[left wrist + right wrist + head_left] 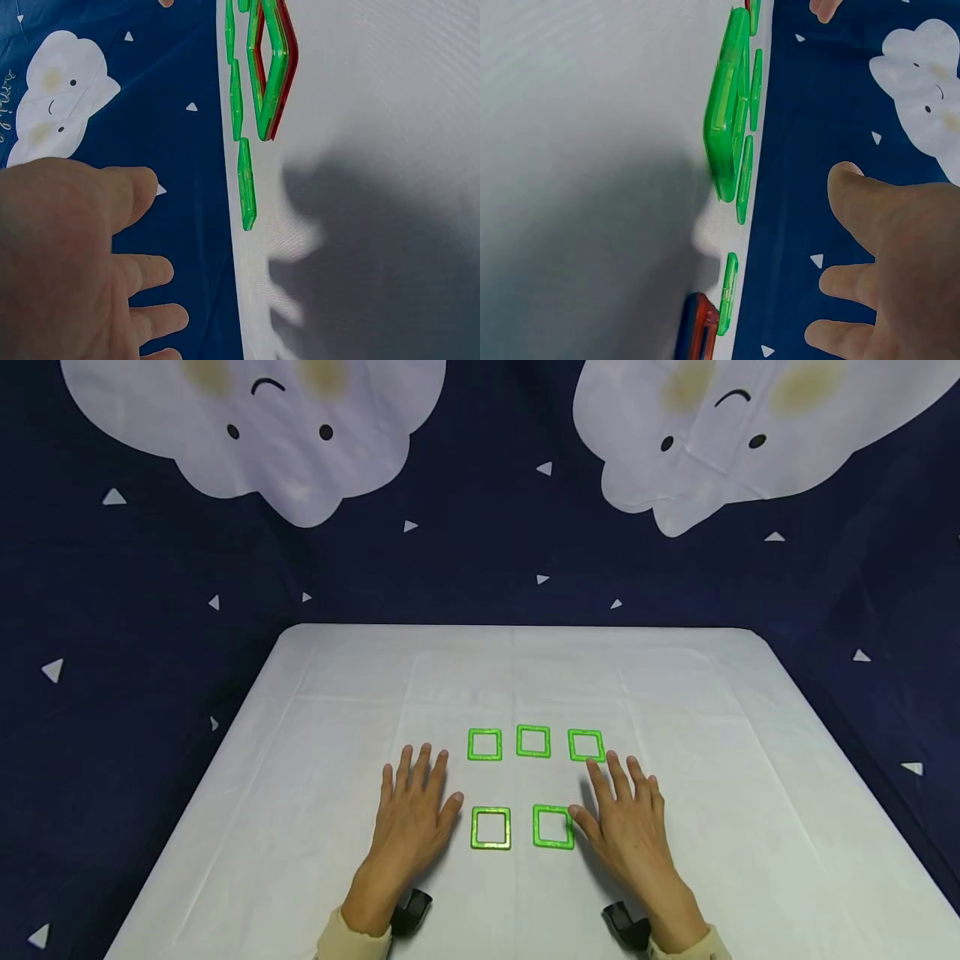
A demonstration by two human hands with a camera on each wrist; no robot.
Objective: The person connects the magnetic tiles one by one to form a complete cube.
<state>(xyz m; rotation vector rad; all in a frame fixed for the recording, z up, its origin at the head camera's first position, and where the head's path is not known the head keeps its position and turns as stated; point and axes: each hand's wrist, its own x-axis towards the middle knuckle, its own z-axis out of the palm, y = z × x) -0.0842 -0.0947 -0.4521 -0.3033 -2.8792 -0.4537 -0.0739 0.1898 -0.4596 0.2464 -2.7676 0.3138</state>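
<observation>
Palm down with fingers spread, my left hand (411, 822) hovers left of the front-left green square frame (475, 828), its shadow on the table. My right hand (630, 827) mirrors it on the other side, holding nothing. Its thumb tip overlaps the edge of the front-right green square frame (537, 827) in the head view. Its index fingertip overlaps the corner of the back-right green frame (572, 745). In the left wrist view, a red layer (286, 82) shows under one green frame. The front-right green frame (721, 120) looks thick, like a stack, in the right wrist view.
Two more green square frames, back-left (471, 745) and back-middle (520, 741), complete the far row. A red and blue piece (705, 322) lies at the right wrist view's bottom. The white-covered table (360, 685) meets a dark blue cloth (480, 560) with clouds. Black straps circle both wrists.
</observation>
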